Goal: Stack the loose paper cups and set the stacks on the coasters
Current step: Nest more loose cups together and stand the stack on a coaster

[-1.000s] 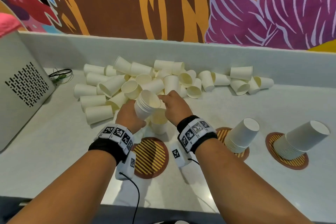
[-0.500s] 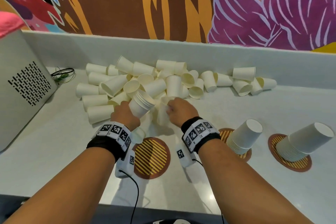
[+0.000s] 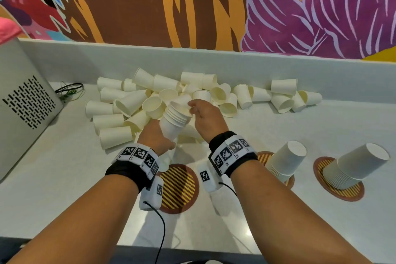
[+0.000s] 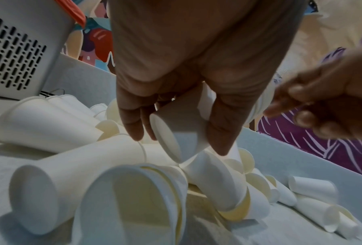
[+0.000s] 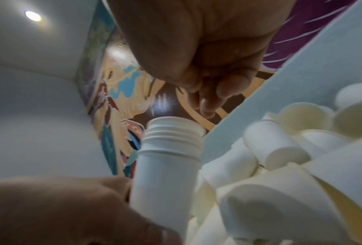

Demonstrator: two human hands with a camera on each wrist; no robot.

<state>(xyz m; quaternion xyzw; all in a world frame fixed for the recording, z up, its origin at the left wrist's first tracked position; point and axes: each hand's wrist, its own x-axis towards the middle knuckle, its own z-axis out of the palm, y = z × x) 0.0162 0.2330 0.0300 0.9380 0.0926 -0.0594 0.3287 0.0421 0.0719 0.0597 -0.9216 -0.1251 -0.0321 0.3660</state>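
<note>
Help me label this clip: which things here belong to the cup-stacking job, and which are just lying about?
Part of the job:
- stack held by the left hand
- right hand beside its rim
- loose cups
- bare coaster
- two finished stacks on coasters

Just lying about:
- grey vented box
- cable
- painted wall

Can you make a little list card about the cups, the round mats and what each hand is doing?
left hand: holds a stack, mouth up
right hand: at the stack's rim, holds nothing, fingers loosely curled
loose cups: pile behind the hands, mostly on their sides
near mat: no cups yet
middle mat: upside-down stack
far right mat: upside-down stack
</note>
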